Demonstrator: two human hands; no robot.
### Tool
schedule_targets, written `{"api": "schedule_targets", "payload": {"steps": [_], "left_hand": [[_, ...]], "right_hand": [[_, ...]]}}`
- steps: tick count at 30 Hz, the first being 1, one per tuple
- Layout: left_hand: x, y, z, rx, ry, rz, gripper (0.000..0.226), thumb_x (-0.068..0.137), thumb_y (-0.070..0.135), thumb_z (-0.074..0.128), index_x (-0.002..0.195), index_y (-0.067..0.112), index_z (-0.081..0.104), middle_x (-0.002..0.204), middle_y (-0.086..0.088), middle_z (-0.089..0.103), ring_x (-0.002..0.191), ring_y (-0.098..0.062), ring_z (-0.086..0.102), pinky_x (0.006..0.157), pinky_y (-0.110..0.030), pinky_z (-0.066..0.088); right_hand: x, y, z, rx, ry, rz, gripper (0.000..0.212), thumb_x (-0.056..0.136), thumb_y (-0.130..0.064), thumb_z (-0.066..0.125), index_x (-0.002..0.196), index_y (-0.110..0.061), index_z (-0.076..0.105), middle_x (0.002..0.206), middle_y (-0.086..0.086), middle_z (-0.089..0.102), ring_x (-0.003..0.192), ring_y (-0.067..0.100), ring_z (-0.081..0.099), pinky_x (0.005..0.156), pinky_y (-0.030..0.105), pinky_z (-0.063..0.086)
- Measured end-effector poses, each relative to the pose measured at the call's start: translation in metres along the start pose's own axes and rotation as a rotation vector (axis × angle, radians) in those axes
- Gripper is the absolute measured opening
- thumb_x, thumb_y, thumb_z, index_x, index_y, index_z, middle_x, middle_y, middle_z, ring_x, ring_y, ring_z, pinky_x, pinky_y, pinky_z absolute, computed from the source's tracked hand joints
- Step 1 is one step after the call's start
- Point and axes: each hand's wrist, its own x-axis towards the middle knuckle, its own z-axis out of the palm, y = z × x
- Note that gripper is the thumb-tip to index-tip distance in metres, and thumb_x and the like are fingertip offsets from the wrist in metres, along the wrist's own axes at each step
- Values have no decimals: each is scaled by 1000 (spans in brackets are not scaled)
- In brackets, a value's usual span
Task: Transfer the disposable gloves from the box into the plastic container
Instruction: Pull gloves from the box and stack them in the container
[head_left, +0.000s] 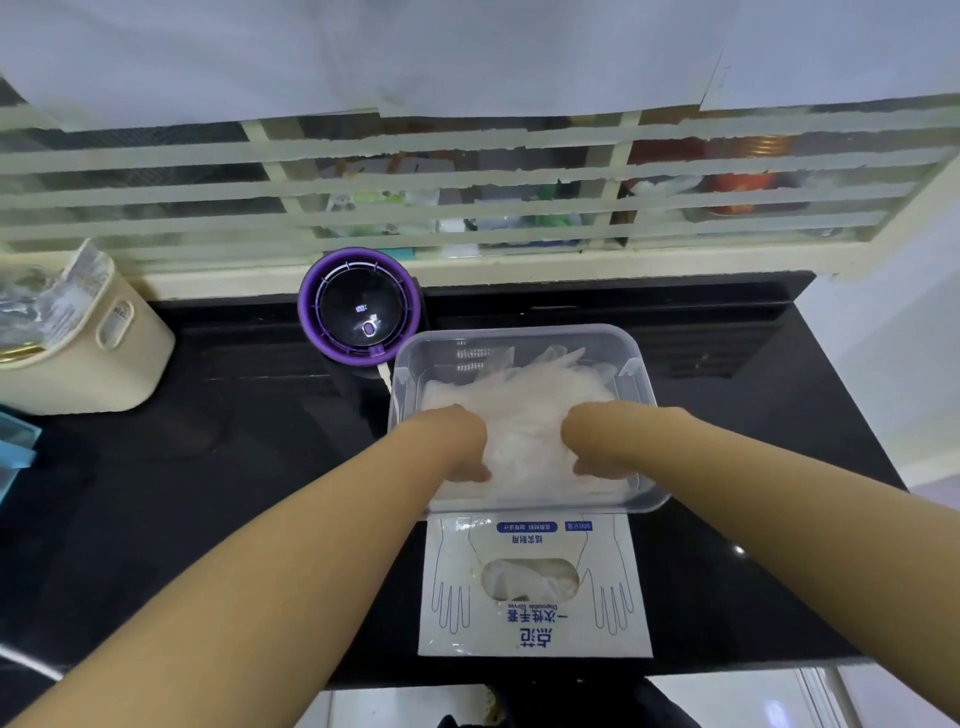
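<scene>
Your left hand and right hand rest, wrists bent, in filmy crinkled gloves inside the clear rounded-rectangular container. Fingers buried (gripping or pressing: cannot tell).

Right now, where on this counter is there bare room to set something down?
Bare counter lies between the cream bin and the plastic container, and again right of the container and glove box to the counter's edge. Crowded at centre: the purple device, container and box stand close together, with the left hand and right hand in the gloves.
</scene>
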Motion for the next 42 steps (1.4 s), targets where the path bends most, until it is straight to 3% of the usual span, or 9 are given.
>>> {"api": "schedule_targets", "payload": {"steps": [3,8,12,16,19,24,29,34,42], "left_hand": [[-3,-4,-11,-57,-10,15,38,101,25,44,132,3,51,134,-10,53,120,-26,51,96,-31,40],[-18,-9,-23,-167,68,22,22,101,10,37,102,2,57,119,-16,58,100,-27,54,82,-29,38],[-41,-10,-24,-329,263,80,28,102,13,38,122,11,57,133,-9,56,118,-24,55,98,-32,41],[-73,-8,-9,-436,491,233,36,100,16,47,134,23,53,123,7,59,105,-7,56,93,-21,44],[-103,-5,14,-354,588,377,29,99,20,48,124,27,59,108,17,55,86,1,52,84,-17,44],[-115,4,67,-125,375,409,33,101,32,44,133,32,49,124,17,52,101,-5,55,84,-20,42],[-94,6,100,-50,276,254,76,87,58,57,149,29,24,141,6,36,128,-17,42,99,-33,43],[-85,9,105,29,295,213,83,83,63,57,148,25,22,139,0,35,127,-22,41,96,-37,44],[-87,12,97,46,197,196,75,84,58,59,144,22,30,135,-2,40,124,-24,44,92,-38,45]], "right_hand": [[-27,6,-20,115,91,14,35,97,-26,50,129,-12,55,127,7,57,114,24,54,100,33,41],[-72,15,-52,166,339,69,39,97,-22,51,136,-19,51,135,3,53,119,22,53,101,33,42],[-97,-4,-57,250,516,-7,33,96,-24,53,128,-24,58,126,-4,60,111,13,57,100,29,44],[-115,-39,-41,280,312,-232,27,97,-26,49,119,-24,64,115,-10,66,98,2,58,96,19,42],[-108,-59,3,194,64,-315,31,99,-23,44,124,-16,62,121,0,64,108,16,59,100,31,43],[-76,-74,70,133,188,-121,25,97,-23,47,121,-16,53,117,4,60,102,24,59,88,37,50],[-68,-79,86,300,448,-27,29,96,-37,46,117,-19,50,117,-2,59,98,19,59,78,28,45],[-64,-78,86,351,474,-93,19,97,-32,46,101,-18,59,106,-4,55,85,15,52,71,25,40],[-107,-56,11,910,899,-140,8,93,-26,56,87,-21,57,80,-9,61,74,3,56,70,14,45]]}}
